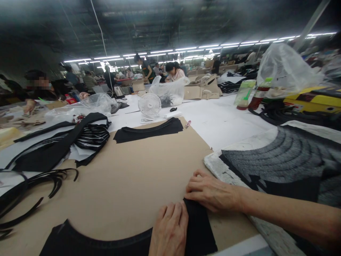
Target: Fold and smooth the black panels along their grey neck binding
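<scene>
Dark pieces are held in a clear plastic bag (177,91) behind the white fan (149,105); reddish contents are seen at the bottom of a clear cup (241,94), and dark red contents fill much of a green-lidded jar (259,95) just beside it. The near black fabric (201,224) is laid along the near part of the tan board (144,167), under both hands. It is pressed by the extended fingers of the left hand (170,229), while its upper corner is touched by the curled fingers of the right hand (210,190); whether it is pinched by either cannot be told. The board's right side is bordered by a white slab (217,165), and its left side is partly covered by black strips (55,190). Open room is left mid-board, up to the far black piece (149,131).
</scene>
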Demonstrator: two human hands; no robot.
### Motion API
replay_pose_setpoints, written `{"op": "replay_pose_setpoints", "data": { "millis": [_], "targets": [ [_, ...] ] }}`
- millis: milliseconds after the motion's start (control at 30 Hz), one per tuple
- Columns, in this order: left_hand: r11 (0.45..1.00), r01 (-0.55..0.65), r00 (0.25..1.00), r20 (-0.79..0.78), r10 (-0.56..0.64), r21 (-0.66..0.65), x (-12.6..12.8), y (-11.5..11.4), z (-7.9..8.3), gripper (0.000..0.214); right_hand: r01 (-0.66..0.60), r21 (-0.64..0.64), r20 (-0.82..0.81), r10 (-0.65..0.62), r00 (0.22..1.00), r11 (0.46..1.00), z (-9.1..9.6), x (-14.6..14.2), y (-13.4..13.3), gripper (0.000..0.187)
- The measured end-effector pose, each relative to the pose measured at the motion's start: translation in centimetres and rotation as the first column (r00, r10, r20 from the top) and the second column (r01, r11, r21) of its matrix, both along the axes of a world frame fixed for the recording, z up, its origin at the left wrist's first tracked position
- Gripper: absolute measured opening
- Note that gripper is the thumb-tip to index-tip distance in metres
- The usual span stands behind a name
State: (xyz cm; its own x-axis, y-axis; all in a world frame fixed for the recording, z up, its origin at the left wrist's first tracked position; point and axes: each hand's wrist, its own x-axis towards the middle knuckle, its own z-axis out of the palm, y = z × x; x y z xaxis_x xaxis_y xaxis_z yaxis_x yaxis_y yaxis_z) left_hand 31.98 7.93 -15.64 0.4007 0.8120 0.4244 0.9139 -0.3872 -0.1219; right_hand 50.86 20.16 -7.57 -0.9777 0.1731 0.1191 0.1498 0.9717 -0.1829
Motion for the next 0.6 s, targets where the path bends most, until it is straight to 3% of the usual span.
{"op": "replay_pose_setpoints", "data": {
  "millis": [367, 600],
  "targets": [
    [0.999, 0.034, 0.999, -0.042, -0.034, -0.008, 0.0, 0.1, 2.5, 0.044, 0.056, 0.010, 0.005, -0.056, 0.998, 0.998, 0.1, 1.6, 0.4, 0.034],
    [1.000, 0.008, 0.999, -0.042, -0.008, 0.006, 0.4, 0.0, 2.3, 0.045, 0.172, 0.046, 0.011, -0.173, 0.985, 0.984, 0.1, 1.2, -1.0, 0.046]
  ]
}}
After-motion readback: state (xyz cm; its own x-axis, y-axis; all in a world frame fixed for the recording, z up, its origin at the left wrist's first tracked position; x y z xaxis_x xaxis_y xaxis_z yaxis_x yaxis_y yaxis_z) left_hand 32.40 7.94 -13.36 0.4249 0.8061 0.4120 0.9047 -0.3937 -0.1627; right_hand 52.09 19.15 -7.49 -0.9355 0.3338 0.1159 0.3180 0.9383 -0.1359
